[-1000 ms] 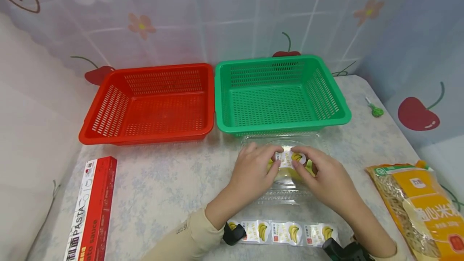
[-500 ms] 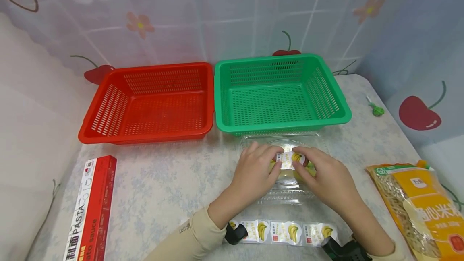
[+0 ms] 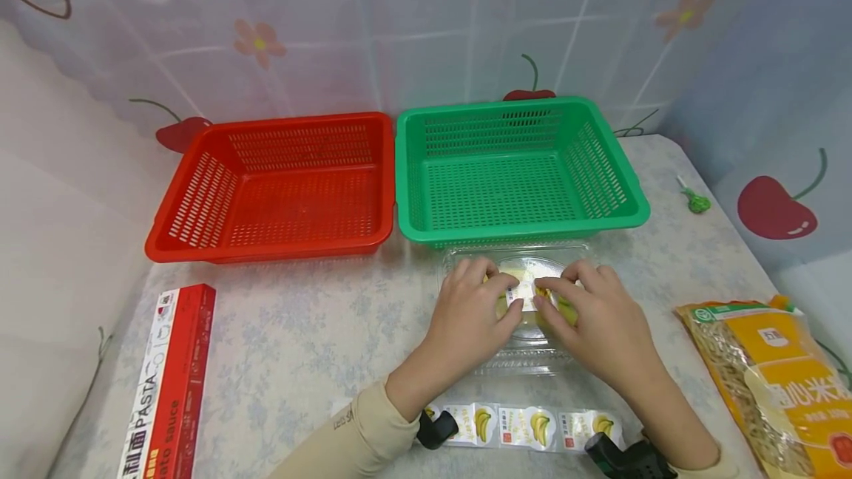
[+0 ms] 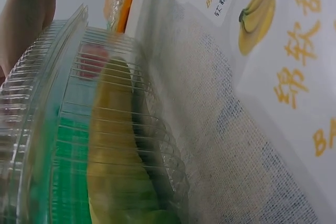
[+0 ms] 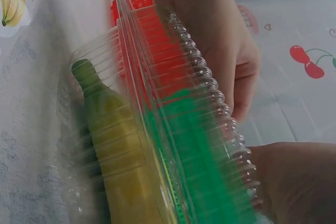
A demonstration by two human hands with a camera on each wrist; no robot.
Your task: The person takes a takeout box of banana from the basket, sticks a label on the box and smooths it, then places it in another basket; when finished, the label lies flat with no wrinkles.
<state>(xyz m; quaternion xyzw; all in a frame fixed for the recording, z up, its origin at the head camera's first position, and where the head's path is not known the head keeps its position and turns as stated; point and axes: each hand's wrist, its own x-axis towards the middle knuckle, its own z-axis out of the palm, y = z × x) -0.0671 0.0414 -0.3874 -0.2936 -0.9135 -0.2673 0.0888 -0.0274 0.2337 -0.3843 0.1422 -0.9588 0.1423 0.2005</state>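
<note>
A clear ribbed plastic clamshell box [image 3: 526,362] sits before the green basket, its lid down, with yellow-green bananas [image 4: 118,145] inside. Over the lid is a white banana label [image 3: 523,294], partly covered by fingers. My left hand [image 3: 466,309] holds the label's left edge between thumb and forefinger. At the opposite edge, my right hand [image 3: 602,320] pinches it the same way, hiding most of the printed bananas. Whether the label's middle touches the lid, I cannot tell. A strip of several matching labels [image 3: 526,427] lies on the table between my forearms.
Red [image 3: 306,250] and green [image 3: 519,231] plastic baskets stand side by side at the back. At left lies a red-and-white pasta box [image 3: 166,383]; at right, a yellow pasta bag [image 3: 765,383]. A small green object [image 3: 696,202] lies near the far right edge.
The right fingers have shifted inward over the label, covering more of its banana picture. Both hands' other fingers have risen and bent more. The box and baskets stay put.
</note>
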